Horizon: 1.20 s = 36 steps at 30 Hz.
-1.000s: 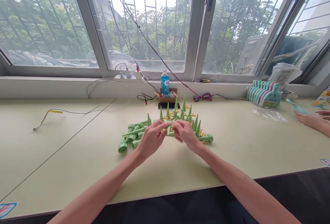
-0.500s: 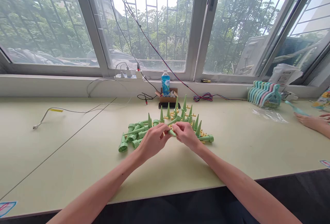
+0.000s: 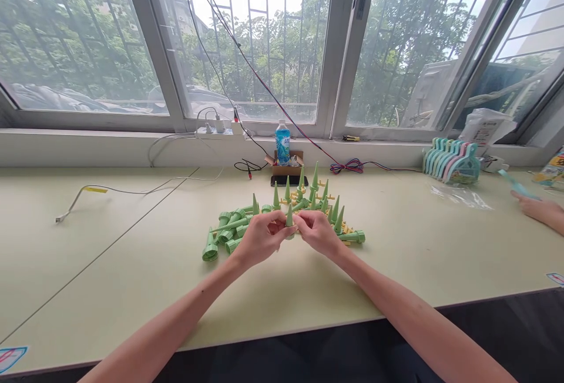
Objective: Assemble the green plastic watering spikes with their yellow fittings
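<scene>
Over the surface (image 3: pixel 282 295), a green spike (image 3: pixel 289 217) points tip-up between both hands, long axis near vertical. Left hand (image 3: pixel 263 235) fingers are closed on its lower part. Right hand (image 3: pixel 318 231) fingers are pinched together immediately right; their contents cannot be determined.

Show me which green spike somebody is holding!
It's the green spike pointing up in the left hand, with the right hand close beside it. The other green spikes are bunched together on the table, unheld.
</scene>
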Tool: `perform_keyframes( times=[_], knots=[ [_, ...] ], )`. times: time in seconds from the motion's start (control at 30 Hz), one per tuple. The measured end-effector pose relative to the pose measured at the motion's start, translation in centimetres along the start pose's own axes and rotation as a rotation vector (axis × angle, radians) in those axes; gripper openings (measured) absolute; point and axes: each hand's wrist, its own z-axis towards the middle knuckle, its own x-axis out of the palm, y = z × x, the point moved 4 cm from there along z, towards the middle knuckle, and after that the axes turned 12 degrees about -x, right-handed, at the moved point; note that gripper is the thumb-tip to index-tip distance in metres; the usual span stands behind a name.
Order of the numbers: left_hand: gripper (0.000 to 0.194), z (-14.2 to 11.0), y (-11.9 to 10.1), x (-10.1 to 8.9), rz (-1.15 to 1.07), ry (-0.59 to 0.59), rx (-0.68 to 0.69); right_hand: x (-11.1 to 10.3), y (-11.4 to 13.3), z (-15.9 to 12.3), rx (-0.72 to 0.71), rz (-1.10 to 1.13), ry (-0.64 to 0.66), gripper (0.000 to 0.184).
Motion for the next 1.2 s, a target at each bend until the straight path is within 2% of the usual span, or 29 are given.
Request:
perform_keyframes(
  times=[0.2,0.53,0.8,0.93,1.03,1.2],
  knots=[
    [0.032,0.1,0.0,0.0,-0.146,0.082,-0.068,0.1,0.2,0.0,-0.006,0.013,-0.004,0.041],
    [0.035,0.3,0.8,0.1,-0.299,0.137,-0.223,0.1,0.5,0.0,-0.056,-0.007,-0.017,0.040],
    [0.034,0.6,1.7,0.4,-0.594,0.286,-0.421,0.0,0.9,-0.1,-0.107,-0.062,0.001,0.038],
    [0.034,0.5,1.9,0.4,-0.659,0.349,-0.474,0.0,0.9,-0.1,-0.124,-0.088,0.002,0.037],
    [0.035,0.5,1.8,0.5,-0.647,0.333,-0.468,0.0,0.9,-0.1,-0.123,-0.110,-0.014,0.036],
    [0.041,0.4,1.3,0.6,-0.585,0.199,-0.412,0.1,0.9,0.2,-0.091,-0.121,-0.057,0.036]
  ],
)
